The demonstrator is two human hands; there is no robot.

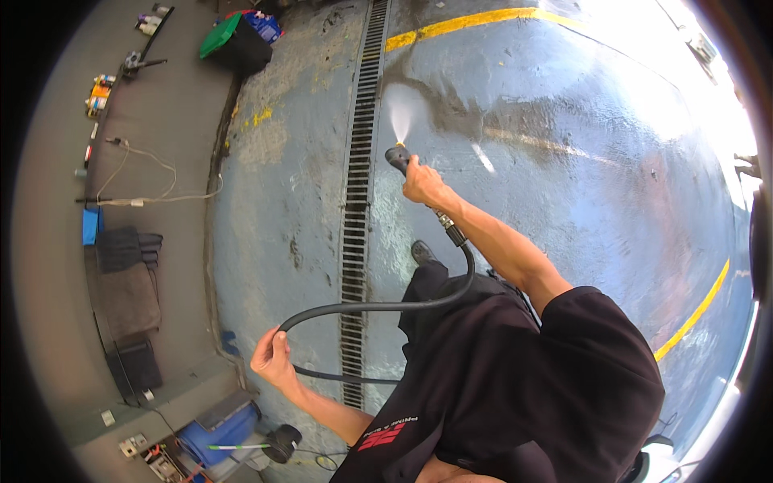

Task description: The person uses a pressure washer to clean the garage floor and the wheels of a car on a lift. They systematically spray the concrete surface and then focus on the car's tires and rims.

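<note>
My right hand point(425, 182) is wrapped round a black spray gun point(397, 158), held out ahead of me. A white fan of water point(400, 114) leaves its yellow tip toward the wet floor. From the fitting below the gun's grip, a black hose point(378, 307) curves across in front of my body to the left. My left hand point(273, 356) grips the hose at its bend, thumb pressed against it. Beyond that bend the hose doubles back toward my legs and passes out of sight behind my black clothing.
A slotted drain grate point(355, 189) runs along the worn blue floor point(515, 201). On the left, a wall shelf carries bottles point(99, 97), and dark towels point(129, 298) hang there. A green-lidded bin point(235, 44) stands far left; a blue container point(216, 435) lies near left.
</note>
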